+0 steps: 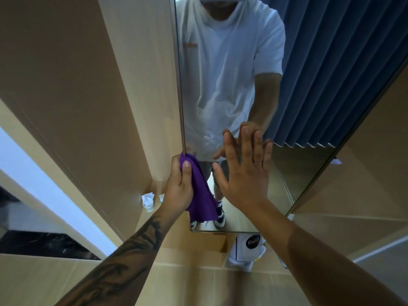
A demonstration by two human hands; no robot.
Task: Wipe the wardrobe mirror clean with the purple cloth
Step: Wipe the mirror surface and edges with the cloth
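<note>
- The purple cloth (202, 191) is hanging against the lower left part of the wardrobe mirror (309, 96), with its top bunched right at the mirror's left edge and its loose tail drooping down toward the glass's bottom corner.
- The left hand (180, 184) is gripping the cloth, with the fingers curling round the bunched top and the thumb lying across the fabric; the forearm behind it is showing dark tattoo work.
- The right hand (245, 171) is lying flat on the glass just beside the cloth, holding nothing, with its fingers straight and spread upward and a thin ring (257, 162) sitting on one finger.
- The mirror is running as a tall panel between pale wood wardrobe panels (88, 96) on its left and right.
- The glass is reflecting the person's white T-shirt (227, 62), an outstretched arm meeting the right hand, grey shorts and dark-and-white shoes near the bottom edge.
- It is also reflecting pleated blue curtains (331, 74) filling its right side.
- A cardboard box (209, 244) is sitting on the light wood floor (198, 283) just below the mirror's bottom edge.
- A white bag with a round black label (252, 242) is standing beside the box, to its right.
- Crumpled white material (148, 199) is lying on the floor near the wardrobe's foot, left of the left hand.
</note>
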